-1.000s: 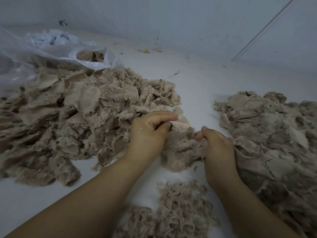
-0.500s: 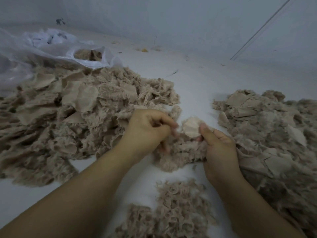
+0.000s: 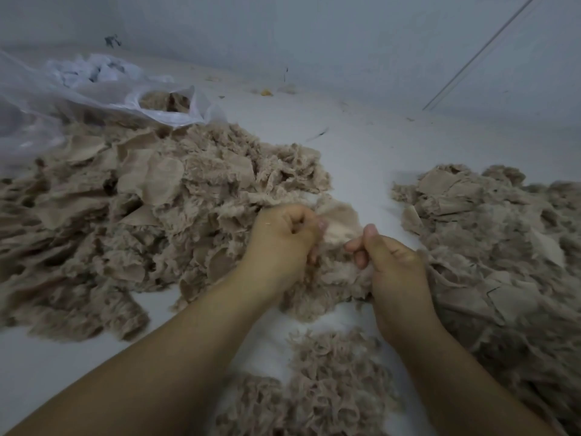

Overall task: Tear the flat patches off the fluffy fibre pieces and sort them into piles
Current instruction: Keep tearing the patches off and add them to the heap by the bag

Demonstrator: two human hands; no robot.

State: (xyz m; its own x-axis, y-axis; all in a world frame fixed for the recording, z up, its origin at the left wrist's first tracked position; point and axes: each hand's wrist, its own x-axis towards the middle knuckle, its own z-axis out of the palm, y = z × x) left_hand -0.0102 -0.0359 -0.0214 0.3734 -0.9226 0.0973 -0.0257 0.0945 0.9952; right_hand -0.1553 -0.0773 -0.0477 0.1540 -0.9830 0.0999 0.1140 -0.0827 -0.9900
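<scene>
Nearest the camera, a small heap of stripped fluff [image 3: 317, 385] lies on the white surface [image 3: 361, 146] between the forearms, all curl, no flat pieces showing. Just beyond it, both hands work one fluffy fibre piece [image 3: 327, 278], held low over the surface between the two big heaps. Left hand [image 3: 283, 237] is fisted, fingers curled in over the piece's upper left edge. Right hand [image 3: 390, 265] has thumb and fingers pinched on fibre at the right side. Between them shows a pale flat patch [image 3: 338, 226], part lifted from the fluff; whether either hand actually grips the patch edge, cannot tell. Patch's broad face turns up toward the camera; its long axis seems to run from the left hand's knuckles down-right to the right thumb, though the outline is soft. Step in hand, by my reading: mid-tear, patch not yet free. Next move likely needs the hands drawn apart along that axis, fluff anchored, then each part dropped on its own pile. Left, the large unsorted pile [image 3: 132, 221] mixes fluff and patches; right, another pile [image 3: 490, 234] shows many flat patches. Farthest, a clear plastic bag [image 3: 94, 89] with more fibre in its mouth.
</scene>
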